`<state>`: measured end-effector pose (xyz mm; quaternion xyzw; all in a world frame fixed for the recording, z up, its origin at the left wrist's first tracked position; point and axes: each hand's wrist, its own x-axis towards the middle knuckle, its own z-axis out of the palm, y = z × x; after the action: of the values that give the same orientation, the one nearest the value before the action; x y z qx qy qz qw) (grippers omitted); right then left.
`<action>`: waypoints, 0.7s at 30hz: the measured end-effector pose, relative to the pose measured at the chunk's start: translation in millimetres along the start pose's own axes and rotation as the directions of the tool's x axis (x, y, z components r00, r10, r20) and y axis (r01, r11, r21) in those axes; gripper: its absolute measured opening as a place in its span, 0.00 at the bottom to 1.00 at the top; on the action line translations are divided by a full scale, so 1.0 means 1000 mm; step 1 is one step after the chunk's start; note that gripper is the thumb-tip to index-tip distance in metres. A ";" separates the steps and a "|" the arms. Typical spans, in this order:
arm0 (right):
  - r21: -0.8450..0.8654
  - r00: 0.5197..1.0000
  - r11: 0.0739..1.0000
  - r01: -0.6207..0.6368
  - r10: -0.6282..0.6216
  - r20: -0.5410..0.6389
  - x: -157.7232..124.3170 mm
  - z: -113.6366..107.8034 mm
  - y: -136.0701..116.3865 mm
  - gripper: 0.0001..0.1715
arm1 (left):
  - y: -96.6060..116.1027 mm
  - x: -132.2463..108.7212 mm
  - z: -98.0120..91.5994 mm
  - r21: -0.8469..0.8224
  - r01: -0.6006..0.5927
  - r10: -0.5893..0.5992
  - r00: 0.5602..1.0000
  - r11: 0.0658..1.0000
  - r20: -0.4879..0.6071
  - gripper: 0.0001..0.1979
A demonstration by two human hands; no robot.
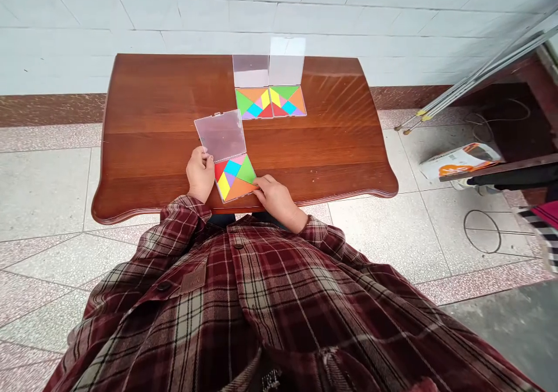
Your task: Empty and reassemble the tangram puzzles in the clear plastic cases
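As if to steady it, the open tangram case [231, 178] was held between the left hand [200, 174] and right hand [276, 197], fingers together on its edges.

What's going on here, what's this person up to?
A person sitting at a wooden table is holding a flat puzzle of coloured tiles in both hands. The left hand grips one side of it, and the right hand is at its near corner. The puzzle's clear lid is open, pointing away from the person. Two similar open puzzles lie side by side further along the table.
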<state>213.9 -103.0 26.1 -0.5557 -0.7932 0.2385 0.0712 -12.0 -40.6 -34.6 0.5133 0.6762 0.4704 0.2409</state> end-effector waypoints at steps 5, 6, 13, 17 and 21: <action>-0.034 1.000 0.999 -0.015 0.016 0.007 0.011 -0.013 -0.015 0.17 | 0.001 -0.003 0.003 -0.007 -0.012 0.012 1.000 1.000 0.010 0.08; -0.028 1.000 1.000 -0.004 0.004 0.013 0.016 -0.014 -0.019 0.17 | 0.003 -0.003 0.002 0.001 -0.017 0.017 1.000 1.000 0.011 0.07; -0.019 0.999 0.999 -0.035 0.035 0.037 0.052 -0.007 -0.047 0.24 | 0.017 -0.008 -0.001 0.076 -0.010 0.007 0.999 0.997 0.037 0.05; -0.063 0.992 0.992 -0.113 0.116 0.054 0.054 -0.006 -0.055 0.24 | 0.020 -0.009 -0.001 0.069 -0.003 0.000 0.999 0.998 0.045 0.04; -0.109 0.989 0.987 -0.121 0.130 0.076 0.055 -0.004 -0.057 0.23 | 0.020 -0.009 -0.001 0.076 -0.021 0.018 0.999 0.997 0.039 0.04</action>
<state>147.2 -67.0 47.4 -0.5973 -0.7702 0.2237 -0.0059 0.0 -48.6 -17.9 0.5376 0.6839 0.4365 0.2295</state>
